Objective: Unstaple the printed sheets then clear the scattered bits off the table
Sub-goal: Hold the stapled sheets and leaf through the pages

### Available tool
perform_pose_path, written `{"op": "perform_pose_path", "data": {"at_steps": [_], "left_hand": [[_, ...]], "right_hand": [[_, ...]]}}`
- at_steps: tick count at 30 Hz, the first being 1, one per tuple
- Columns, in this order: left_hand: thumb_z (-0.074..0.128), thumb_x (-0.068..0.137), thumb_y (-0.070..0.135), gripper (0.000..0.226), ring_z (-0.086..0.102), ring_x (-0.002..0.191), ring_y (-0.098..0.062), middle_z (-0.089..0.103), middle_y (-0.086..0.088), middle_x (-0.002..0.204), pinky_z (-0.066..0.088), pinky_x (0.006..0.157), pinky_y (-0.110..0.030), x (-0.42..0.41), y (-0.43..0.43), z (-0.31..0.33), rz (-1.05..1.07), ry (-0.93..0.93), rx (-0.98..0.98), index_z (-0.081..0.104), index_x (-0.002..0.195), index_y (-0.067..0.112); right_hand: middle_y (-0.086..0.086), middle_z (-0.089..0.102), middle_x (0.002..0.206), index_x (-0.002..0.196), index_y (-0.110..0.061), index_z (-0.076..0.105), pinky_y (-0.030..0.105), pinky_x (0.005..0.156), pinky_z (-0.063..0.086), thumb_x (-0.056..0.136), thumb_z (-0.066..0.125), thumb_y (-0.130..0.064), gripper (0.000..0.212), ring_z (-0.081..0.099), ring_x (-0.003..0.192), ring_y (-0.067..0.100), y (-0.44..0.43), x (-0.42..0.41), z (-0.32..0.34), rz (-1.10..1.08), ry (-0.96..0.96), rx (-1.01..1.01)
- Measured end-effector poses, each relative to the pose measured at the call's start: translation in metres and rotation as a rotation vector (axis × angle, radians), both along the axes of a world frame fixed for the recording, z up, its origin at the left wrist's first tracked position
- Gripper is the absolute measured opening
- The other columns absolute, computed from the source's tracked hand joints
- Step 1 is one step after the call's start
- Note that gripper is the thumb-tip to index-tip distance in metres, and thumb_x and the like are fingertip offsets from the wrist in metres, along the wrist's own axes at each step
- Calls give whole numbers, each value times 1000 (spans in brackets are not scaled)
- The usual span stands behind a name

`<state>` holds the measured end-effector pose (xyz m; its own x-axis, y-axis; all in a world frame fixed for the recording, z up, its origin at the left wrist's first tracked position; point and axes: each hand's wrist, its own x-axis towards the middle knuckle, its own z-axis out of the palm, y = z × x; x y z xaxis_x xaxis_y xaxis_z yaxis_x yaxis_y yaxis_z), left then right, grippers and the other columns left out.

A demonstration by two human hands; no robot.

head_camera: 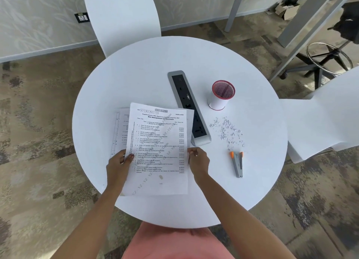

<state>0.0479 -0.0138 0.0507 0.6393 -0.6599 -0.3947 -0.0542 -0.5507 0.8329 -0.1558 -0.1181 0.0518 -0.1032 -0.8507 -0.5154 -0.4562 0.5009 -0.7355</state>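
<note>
The round white table (136, 80) is lying bare beyond the printed white sheets (158, 148), which are sitting near its front edge, long axis running away from the person. The left hand (118, 166) is gripping their left edge; the right hand (198, 160) is pinching their right edge. Right of the sheets are lying a grey power strip (189, 107), scattered silvery bits (228, 131), a grey-and-orange staple remover (238, 163) and a red-rimmed mesh cup (221, 95).

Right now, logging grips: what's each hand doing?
Left hand: shut on the top sheet's left edge.
Right hand: pinching its right edge.
</note>
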Motion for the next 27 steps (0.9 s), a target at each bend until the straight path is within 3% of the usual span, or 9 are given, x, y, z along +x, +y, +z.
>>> {"op": "perform_pose_path", "data": {"at_steps": [5, 8, 10, 13, 17, 19, 23, 27], "left_hand": [[60, 96, 20, 28, 64, 103, -28, 71, -10, 109, 47, 73, -30, 3, 5, -3, 13, 14, 18, 64, 123, 16], [59, 97, 19, 23, 62, 93, -25, 68, 3, 90, 44, 61, -23, 0, 5, 1, 35, 33, 3, 63, 119, 18], [59, 97, 19, 22, 62, 90, -23, 68, 2, 91, 43, 57, -22, 0, 5, 3, 41, 42, 0, 63, 118, 16], [59, 97, 21, 25, 62, 88, -23, 70, -2, 94, 45, 57, -25, 2, 5, 3, 55, 51, 3, 64, 120, 14], [59, 97, 19, 17, 56, 74, -14, 62, 12, 80, 43, 48, -14, 1, 3, 8, 86, 21, -7, 61, 113, 23], [58, 97, 17, 18, 53, 72, -7, 57, 15, 78, 41, 53, -15, 0, 2, 11, 105, 5, -11, 56, 111, 27], [58, 97, 19, 26, 56, 88, -22, 64, 0, 88, 40, 68, -29, 1, 0, 9, 109, -31, 28, 63, 122, 15], [56, 97, 18, 9, 55, 80, -25, 63, -9, 82, 39, 65, -31, -1, -2, 5, 99, -46, 31, 64, 102, 18]], "right_hand": [[-1, 61, 77, 92, -11, 65, 29, 68, 45, 93, 51, -20, 17, 54, 73, 19, -1, 3, 2, -55, -38, 8], [-2, 65, 83, 93, -9, 67, 23, 73, 43, 91, 58, -19, 14, 56, 78, 13, 0, 2, 7, -96, 5, -83], [-2, 68, 83, 91, -9, 67, 18, 70, 45, 87, 63, -12, 6, 60, 76, 13, 0, 1, 11, -150, 24, -169], [-3, 65, 79, 89, -11, 64, 27, 68, 50, 84, 62, -4, 9, 63, 74, 16, -3, -5, 18, -206, 37, -288], [2, 65, 90, 103, -15, 56, 28, 70, 48, 87, 57, -4, 19, 63, 79, 21, -12, -18, 31, -140, 137, -537], [5, 65, 95, 108, -12, 59, 20, 73, 43, 89, 56, -5, 20, 62, 82, 21, -17, -25, 41, -89, 205, -655], [9, 64, 95, 102, -6, 65, 1, 72, 35, 90, 56, -4, 15, 60, 79, 18, -22, -30, 70, -46, 274, -881], [1, 62, 94, 97, -10, 65, 19, 65, 45, 92, 56, -9, 10, 61, 74, 16, -19, -25, 102, -102, 211, -958]]}}
